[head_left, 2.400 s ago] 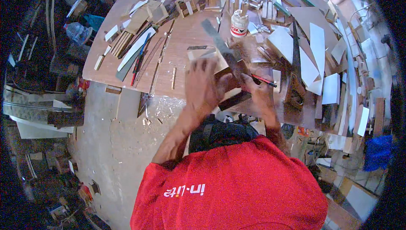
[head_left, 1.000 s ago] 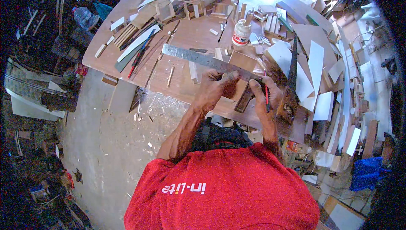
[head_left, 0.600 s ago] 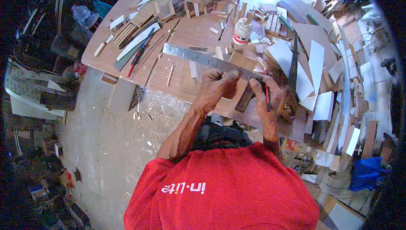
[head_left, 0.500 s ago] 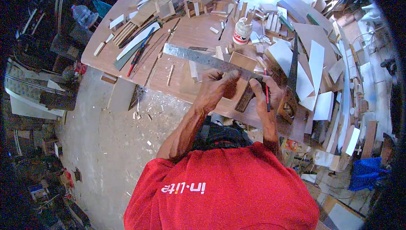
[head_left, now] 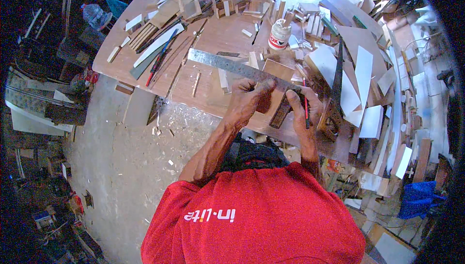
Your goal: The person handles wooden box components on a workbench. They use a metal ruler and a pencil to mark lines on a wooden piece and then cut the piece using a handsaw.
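Observation:
Both of my hands are at the front edge of the workbench, on one try square (head_left: 218, 63). It has a long steel blade and a dark wooden stock (head_left: 280, 113). My left hand (head_left: 249, 100) is closed, pinching the blade near its middle. With its thumb by the stock, my right hand (head_left: 309, 108) grips the stock end of the square. A red and black pencil (head_left: 306, 109) is also tucked in the fingers of that hand. Below the blade and partly covered by it lies a light wooden block (head_left: 279, 69).
A hand saw (head_left: 337, 72) stands with its blade up just right of my right hand. Beyond the square is a white glue bottle (head_left: 279, 35) among wood offcuts. White-faced board pieces (head_left: 364, 72) crowd the right side. Thin strips and a red-handled tool (head_left: 156, 67) lie left.
Hands, square and pencil keep practically the same positions. Only a very slight shift of the whole view shows.

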